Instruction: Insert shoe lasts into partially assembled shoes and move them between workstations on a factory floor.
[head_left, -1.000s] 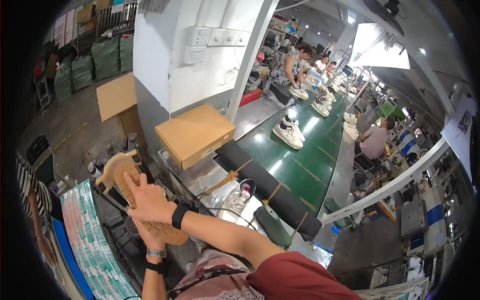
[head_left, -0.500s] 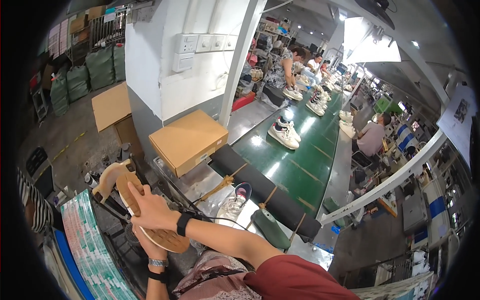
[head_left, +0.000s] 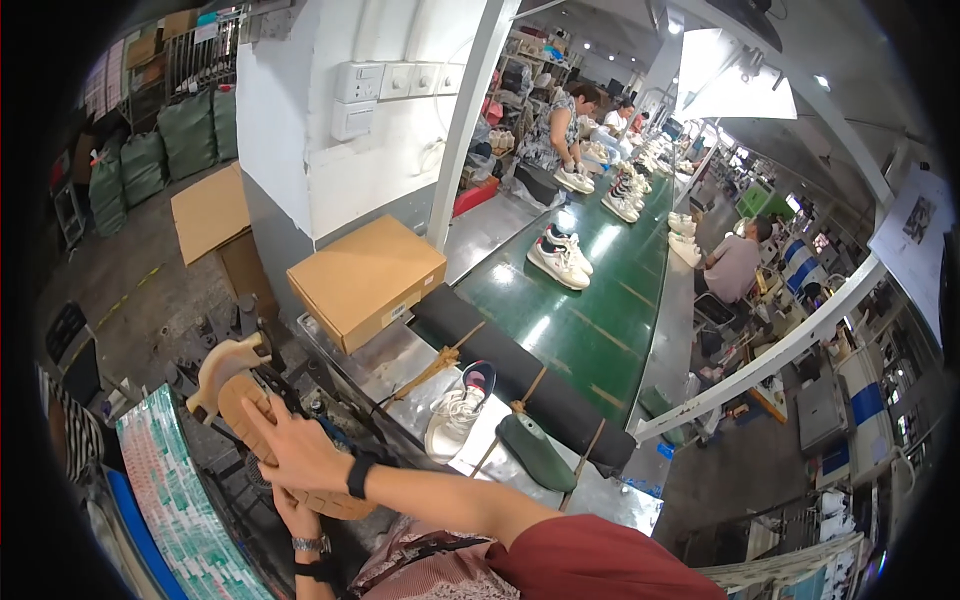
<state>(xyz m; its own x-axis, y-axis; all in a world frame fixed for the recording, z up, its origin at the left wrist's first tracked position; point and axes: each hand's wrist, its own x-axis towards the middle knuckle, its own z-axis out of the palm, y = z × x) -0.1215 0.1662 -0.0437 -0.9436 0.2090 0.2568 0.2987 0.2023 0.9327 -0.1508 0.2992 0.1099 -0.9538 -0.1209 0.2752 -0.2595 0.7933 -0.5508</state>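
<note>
A shoe (head_left: 243,405) is at the lower left, its brown gum sole turned up toward me and its upper mostly hidden. My right hand (head_left: 303,447) lies across the middle of the sole, index finger stretched along it, the other fingers partly out of sight. Below it, my left hand (head_left: 294,513) holds the shoe from underneath near its other end; most of its fingers are hidden. The toe rests close beside a curved tan pad (head_left: 228,368) on a dark machine. On the metal bench to the right stand a white lace-up sneaker (head_left: 458,418) and a dark green shoe last (head_left: 535,452).
A brown cardboard box (head_left: 367,280) sits on the bench by a white pillar. The green conveyor belt (head_left: 530,325) carries white sneakers (head_left: 562,258) away from me, past a black roller (head_left: 520,375). Printed sheets (head_left: 175,490) lie at lower left. Other people work along the belt.
The shoe's toe has tipped lower beside the curved pad, and my hands have moved slightly with it. The whole scene has shifted a little left in view.
</note>
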